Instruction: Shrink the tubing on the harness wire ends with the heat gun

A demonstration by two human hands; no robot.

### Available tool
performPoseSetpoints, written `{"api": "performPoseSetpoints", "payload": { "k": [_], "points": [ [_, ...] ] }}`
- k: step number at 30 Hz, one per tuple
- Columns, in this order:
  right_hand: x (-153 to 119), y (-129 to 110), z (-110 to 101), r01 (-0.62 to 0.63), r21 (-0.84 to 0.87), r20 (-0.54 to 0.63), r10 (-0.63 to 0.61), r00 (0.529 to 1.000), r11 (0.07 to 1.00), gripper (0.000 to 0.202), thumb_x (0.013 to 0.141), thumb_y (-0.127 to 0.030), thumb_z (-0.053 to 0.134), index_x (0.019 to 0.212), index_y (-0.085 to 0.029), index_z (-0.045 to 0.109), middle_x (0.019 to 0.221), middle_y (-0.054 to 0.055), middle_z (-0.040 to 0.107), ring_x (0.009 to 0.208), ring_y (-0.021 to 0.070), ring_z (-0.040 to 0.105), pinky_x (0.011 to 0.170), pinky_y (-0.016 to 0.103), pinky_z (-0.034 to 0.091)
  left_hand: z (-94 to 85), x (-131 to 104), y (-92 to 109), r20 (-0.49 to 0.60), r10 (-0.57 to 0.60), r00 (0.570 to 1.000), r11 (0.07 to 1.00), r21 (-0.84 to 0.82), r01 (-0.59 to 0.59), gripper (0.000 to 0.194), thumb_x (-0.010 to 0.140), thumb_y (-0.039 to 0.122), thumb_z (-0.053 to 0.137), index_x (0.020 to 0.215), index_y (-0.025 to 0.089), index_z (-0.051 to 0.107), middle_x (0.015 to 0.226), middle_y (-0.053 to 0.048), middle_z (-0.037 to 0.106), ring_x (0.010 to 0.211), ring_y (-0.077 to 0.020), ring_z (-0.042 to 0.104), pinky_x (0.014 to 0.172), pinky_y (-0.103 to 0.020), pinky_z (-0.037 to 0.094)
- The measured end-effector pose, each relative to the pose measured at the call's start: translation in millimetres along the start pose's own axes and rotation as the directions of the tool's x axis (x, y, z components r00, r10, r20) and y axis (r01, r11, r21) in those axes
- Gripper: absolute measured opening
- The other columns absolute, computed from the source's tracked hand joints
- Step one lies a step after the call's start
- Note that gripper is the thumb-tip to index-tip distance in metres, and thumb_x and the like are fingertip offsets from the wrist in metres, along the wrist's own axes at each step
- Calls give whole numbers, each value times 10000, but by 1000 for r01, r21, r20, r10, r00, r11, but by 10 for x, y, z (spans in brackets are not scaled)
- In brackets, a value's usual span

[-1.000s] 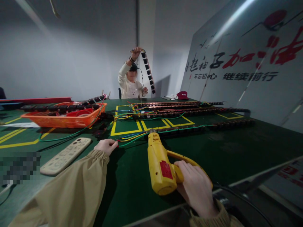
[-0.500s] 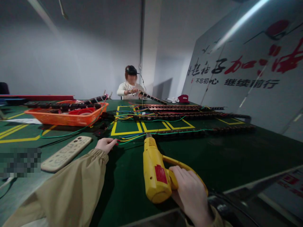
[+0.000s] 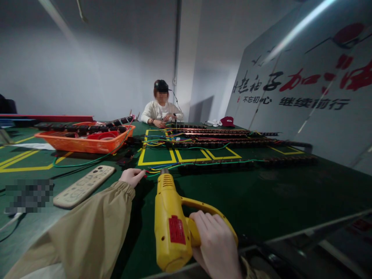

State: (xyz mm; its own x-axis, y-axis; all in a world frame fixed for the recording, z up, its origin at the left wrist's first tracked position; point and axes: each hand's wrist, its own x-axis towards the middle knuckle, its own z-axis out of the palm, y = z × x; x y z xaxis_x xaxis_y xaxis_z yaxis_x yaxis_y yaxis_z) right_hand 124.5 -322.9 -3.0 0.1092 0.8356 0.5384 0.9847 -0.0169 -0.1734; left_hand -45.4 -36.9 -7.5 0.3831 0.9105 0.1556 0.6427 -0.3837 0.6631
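In my right hand [image 3: 215, 242] is a yellow heat gun [image 3: 171, 224] with a red label, my fingers wrapped round its handle. Its metal nozzle points away from me at a bundle of coloured wires [image 3: 158, 169]. My left hand [image 3: 132, 177] pinches the near ends of these wires between thumb and fingers. Green, yellow and blue wires show in the bundle; the pinched tips are partly hidden. The wires run right to a long dark strip [image 3: 221, 166] lying on the green table [image 3: 261, 201].
An orange basket [image 3: 78, 144] holding dark strips stands at the left. Nearer me lies a beige patterned case [image 3: 84, 187]. Several more strips [image 3: 215, 133] with wires lie further back. Across the table sits a co-worker [image 3: 161, 110], near a dark red cap [image 3: 227, 121].
The heat gun in my right hand has moved left along the wires, towards my left hand. My left hand keeps its pinch. The co-worker's raised strip is now down on the table.
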Motion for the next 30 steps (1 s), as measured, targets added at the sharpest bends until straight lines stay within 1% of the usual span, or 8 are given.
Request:
{"api": "performPoseSetpoints", "payload": {
  "k": [5, 10, 15, 19, 21, 24, 27, 30],
  "points": [
    [65, -226, 62, 50, 42, 65, -52, 997, 998, 341, 531, -107, 483, 845, -224, 546, 792, -18, 573, 708, 171, 467, 682, 314, 315, -19, -8, 30, -7, 55, 998, 993, 101, -54, 546, 736, 589, 370, 665, 148, 684, 501, 23, 466, 573, -129, 438, 539, -224, 298],
    [75, -276, 97, 63, 39, 97, -66, 993, 997, 336, 544, -120, 489, 859, -225, 542, 796, -21, 568, 706, 168, 456, 678, 318, 304, -49, -17, 60, -6, 59, 998, 986, 153, -57, 544, 745, 568, 355, 664, 144, 685, 525, 17, 465, 596, -136, 448, 556, -230, 304],
    [66, -177, 45, 40, 114, 82, -49, 995, 993, 348, 576, -112, 480, 893, -232, 557, 826, -27, 580, 740, 163, 470, 707, 310, 300, -41, -24, 48, 8, 53, 999, 988, 146, -54, 551, 744, 573, 360, 686, 137, 692, 529, 7, 494, 581, -136, 447, 535, -233, 295],
    [55, -56, -30, -4, 143, 52, -3, 999, 990, 328, 597, -110, 487, 893, -220, 574, 834, -13, 594, 753, 166, 489, 719, 309, 299, -29, -19, 30, -1, 24, 1000, 994, 110, -24, 550, 737, 586, 379, 745, 150, 714, 500, 12, 507, 554, -136, 452, 524, -234, 294],
    [43, 3, -56, -25, 126, 23, 22, 1000, 992, 305, 620, -112, 484, 891, -213, 581, 838, -2, 603, 755, 170, 497, 722, 312, 298, -32, -21, 33, -13, 16, 1000, 994, 110, -14, 536, 730, 585, 387, 717, 155, 708, 492, 14, 506, 549, -136, 454, 527, -232, 300],
    [27, 91, -78, -47, 86, -16, 49, 999, 995, 281, 655, -106, 472, 892, -206, 584, 835, 6, 612, 740, 173, 505, 712, 315, 297, -41, -34, 49, 4, 16, 1000, 994, 112, -17, 530, 727, 593, 391, 641, 153, 674, 489, 12, 505, 534, -131, 448, 513, -231, 295],
    [12, 189, -99, -58, 32, -40, 60, 997, 998, 257, 686, -120, 484, 908, -207, 580, 844, 9, 623, 745, 176, 521, 712, 317, 299, -44, -51, 61, -1, 8, 1000, 996, 89, -8, 521, 730, 590, 397, 646, 153, 667, 487, 12, 512, 528, -131, 457, 503, -227, 294],
    [-11, 299, -134, -62, -36, -40, 61, 997, 997, 263, 685, -138, 514, 934, -199, 574, 875, 19, 634, 768, 181, 541, 721, 315, 307, -43, -51, 54, -15, 9, 1000, 997, 81, -8, 527, 737, 593, 389, 665, 155, 672, 498, 7, 536, 530, -134, 471, 512, -227, 304]
  ]
}}
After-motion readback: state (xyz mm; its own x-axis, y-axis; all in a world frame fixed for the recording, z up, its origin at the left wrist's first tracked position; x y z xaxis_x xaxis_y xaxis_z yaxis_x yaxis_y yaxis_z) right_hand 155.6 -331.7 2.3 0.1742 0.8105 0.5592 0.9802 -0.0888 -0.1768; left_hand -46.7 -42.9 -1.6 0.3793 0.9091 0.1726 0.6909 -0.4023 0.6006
